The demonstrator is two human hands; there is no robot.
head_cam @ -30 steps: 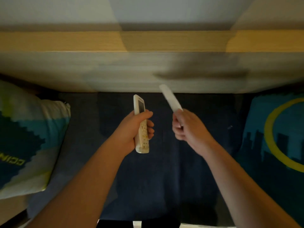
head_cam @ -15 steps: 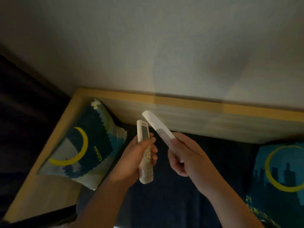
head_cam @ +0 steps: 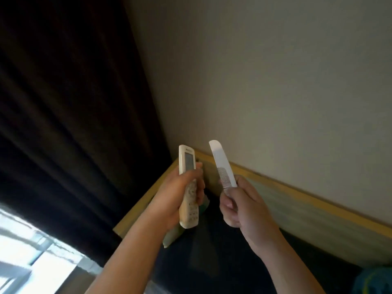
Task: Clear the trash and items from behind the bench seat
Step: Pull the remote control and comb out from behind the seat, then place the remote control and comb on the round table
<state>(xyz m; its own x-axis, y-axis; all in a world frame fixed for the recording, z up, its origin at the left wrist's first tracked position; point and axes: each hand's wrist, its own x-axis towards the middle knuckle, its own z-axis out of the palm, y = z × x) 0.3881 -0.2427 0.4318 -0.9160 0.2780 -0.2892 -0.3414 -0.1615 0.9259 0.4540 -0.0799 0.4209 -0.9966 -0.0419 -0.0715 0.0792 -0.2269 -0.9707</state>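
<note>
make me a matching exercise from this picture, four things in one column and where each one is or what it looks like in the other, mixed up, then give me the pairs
Things
1. remote control
2. comb
3. curtain
4. bench backrest rim

Descriptions
A. dark folds filling the left of the view
B. yellow wooden strip running along the foot of the wall
C. cream, with a small screen on top, gripped in the left hand
D. white, fine-toothed, pinched at its lower end by the right hand

Pairs: 1-C, 2-D, 3-A, 4-B
</note>
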